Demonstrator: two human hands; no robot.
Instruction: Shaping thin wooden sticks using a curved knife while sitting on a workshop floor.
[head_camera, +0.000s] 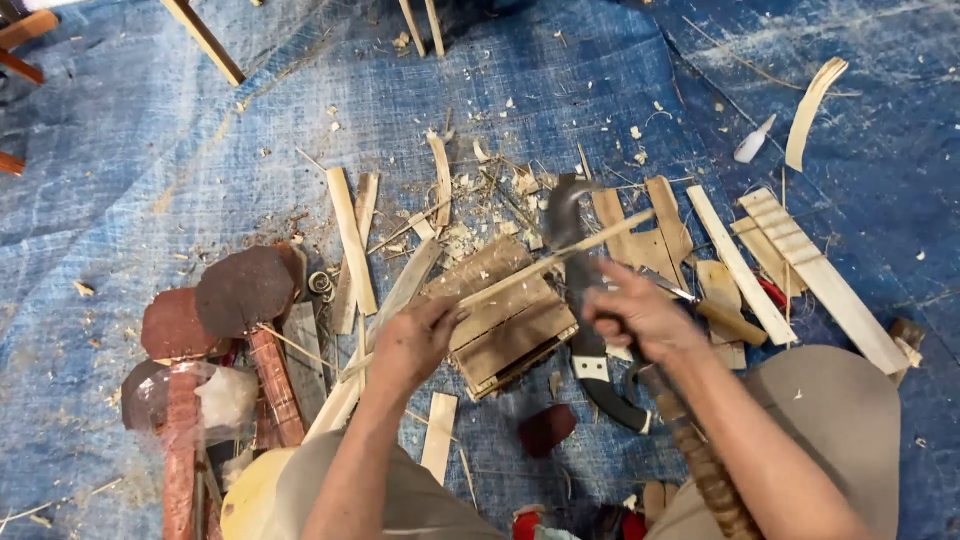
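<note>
Fingers of the left hand (415, 340) were curled tight round the near end of a thin stick (545, 264), pinning it down against the wooden block (505, 315), which looked like the reason for that grip: the block worked as a bench, so the stick lay flat and slanted up to the right, its far end out over the loose boards. Over on the other side, the right hand (640, 315) had its fingers wrapped shut on the handle of a curved knife (568, 225), blade pointing away from the body and crossing the stick about halfway along, probably so any cut ran outward and not toward the knees. Hard to tell if the edge was actually biting the stick or just resting on it, since it was a bit blurred. All of it sat on a blue tarp (120, 150) covered in shavings (470, 235). Round paddles (240, 290) with dark heads were stacked at the left, near that elbow. Flat slats (350, 240) lay just beyond the block, and a notched board (820, 275) plus more offcuts crowded the right. A second tool with a wooden handle (730, 322) lay right beside the knife hand, so that side was pretty cramped for swinging anything.
</note>
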